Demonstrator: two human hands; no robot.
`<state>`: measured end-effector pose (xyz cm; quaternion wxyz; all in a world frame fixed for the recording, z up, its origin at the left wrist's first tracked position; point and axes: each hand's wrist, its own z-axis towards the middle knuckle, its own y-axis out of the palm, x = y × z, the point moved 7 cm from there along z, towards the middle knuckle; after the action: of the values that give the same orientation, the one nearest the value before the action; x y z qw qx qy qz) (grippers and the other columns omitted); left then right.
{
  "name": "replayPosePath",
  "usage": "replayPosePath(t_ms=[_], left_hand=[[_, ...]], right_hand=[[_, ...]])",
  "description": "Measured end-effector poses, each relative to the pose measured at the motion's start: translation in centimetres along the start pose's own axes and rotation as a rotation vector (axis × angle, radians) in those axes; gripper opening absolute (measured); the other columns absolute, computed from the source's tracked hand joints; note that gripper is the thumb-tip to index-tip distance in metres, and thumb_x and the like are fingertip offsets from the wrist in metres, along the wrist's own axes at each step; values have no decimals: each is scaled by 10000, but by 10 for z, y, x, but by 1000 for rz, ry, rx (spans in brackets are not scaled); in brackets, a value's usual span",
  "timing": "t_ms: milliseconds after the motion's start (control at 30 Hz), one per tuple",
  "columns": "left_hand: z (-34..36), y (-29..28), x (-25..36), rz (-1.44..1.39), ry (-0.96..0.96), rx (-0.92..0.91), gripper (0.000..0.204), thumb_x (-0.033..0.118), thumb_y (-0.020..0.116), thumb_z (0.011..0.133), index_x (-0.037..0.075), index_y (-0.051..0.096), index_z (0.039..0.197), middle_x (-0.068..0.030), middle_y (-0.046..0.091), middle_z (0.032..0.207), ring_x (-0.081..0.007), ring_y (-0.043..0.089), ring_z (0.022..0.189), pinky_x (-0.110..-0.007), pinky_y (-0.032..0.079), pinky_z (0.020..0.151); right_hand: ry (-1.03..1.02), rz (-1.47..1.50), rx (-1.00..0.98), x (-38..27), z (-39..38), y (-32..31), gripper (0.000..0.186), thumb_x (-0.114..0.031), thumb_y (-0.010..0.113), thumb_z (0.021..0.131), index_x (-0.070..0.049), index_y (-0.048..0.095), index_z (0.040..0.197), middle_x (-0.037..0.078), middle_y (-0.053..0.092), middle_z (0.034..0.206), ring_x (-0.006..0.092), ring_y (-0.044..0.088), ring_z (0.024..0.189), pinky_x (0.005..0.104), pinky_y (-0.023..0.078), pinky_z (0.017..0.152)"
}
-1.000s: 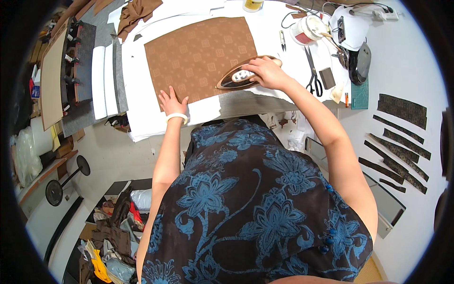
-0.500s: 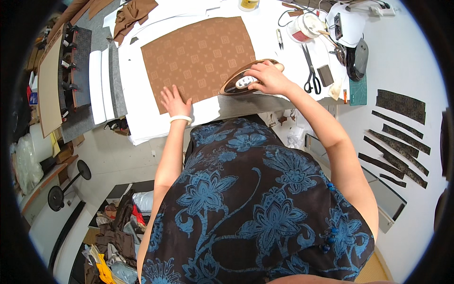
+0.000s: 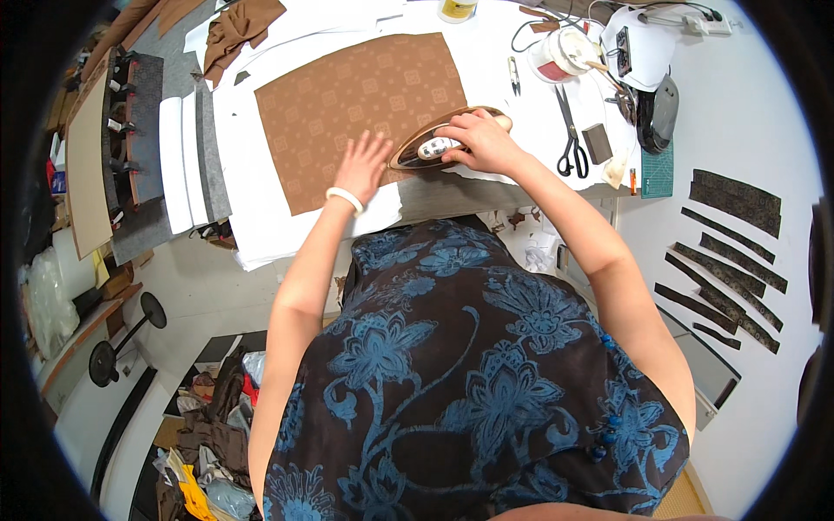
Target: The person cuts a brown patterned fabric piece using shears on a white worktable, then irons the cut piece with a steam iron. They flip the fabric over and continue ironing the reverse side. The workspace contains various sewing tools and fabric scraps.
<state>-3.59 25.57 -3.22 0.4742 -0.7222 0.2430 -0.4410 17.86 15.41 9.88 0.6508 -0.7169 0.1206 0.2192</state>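
Note:
A brown patterned fabric sheet (image 3: pixel 365 100) lies flat on a white work table (image 3: pixel 252 226). My right hand (image 3: pixel 478 139) grips the handle of a brown iron (image 3: pixel 426 148) that rests on the fabric's near right edge. My left hand (image 3: pixel 363 161) lies flat with fingers spread on the fabric, just left of the iron. A white bracelet (image 3: pixel 345 198) circles my left wrist.
Black scissors (image 3: pixel 569 139), a white cup (image 3: pixel 560 54), a small snipper (image 3: pixel 514 76) and a green cutting mat (image 3: pixel 658 165) lie right of the iron. Dark fabric strips (image 3: pixel 721 252) cover a surface at right. Grey felt and boards (image 3: pixel 130 130) stack at left. Cloth scraps (image 3: pixel 208 408) litter the floor.
The iron and my right hand have slid a little along the fabric's near edge. My left hand has shifted up and right on the fabric, closer to the iron.

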Motion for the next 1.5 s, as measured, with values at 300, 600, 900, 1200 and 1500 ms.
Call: replayPosePath(t_ms=[300, 600, 900, 1200, 1500], left_hand=[[17, -49, -15, 154, -50, 114, 591, 334, 499, 1013, 90, 429, 1547, -106, 362, 1648, -353, 269, 1541, -604, 210, 1225], [-4, -23, -12, 136, -87, 192, 647, 344, 488, 1042, 89, 320, 1612, -137, 240, 1700, -386, 140, 1580, -632, 81, 1254], [-20, -2, -26, 160, -310, 157, 715, 395, 515, 1037, 68, 277, 1626, -172, 179, 1712, -402, 109, 1582, -602, 72, 1264], [-17, 11, 22, 34, -106, 20, 729, 406, 578, 1007, 146, 299, 1629, -140, 200, 1711, -397, 117, 1581, -647, 73, 1247], [-21, 13, 21, 10, -137, 21, 714, 427, 563, 1011, 185, 305, 1631, -95, 189, 1722, -386, 90, 1589, -664, 50, 1240]], right_hand=[[9, 19, 28, -1, 2, -5, 441, -372, 796, 838, -144, 701, 1203, 42, 657, 985, 243, 640, 1015, 421, 432, 955], [-1, 11, 13, 1, 3, -4, 452, -392, 772, 859, -132, 694, 1220, 31, 634, 966, 234, 620, 974, 406, 416, 935], [16, -20, 52, 24, 35, -16, 465, -368, 809, 821, -152, 702, 1219, 35, 676, 1000, 266, 649, 1051, 453, 440, 1011], [44, -57, 84, 56, 75, -30, 452, -399, 768, 858, -170, 705, 1242, 36, 703, 1026, 262, 668, 1008, 439, 446, 985], [26, -110, 115, 87, 126, -48, 481, -464, 722, 897, -170, 695, 1277, 52, 702, 999, 263, 665, 978, 426, 432, 976]])
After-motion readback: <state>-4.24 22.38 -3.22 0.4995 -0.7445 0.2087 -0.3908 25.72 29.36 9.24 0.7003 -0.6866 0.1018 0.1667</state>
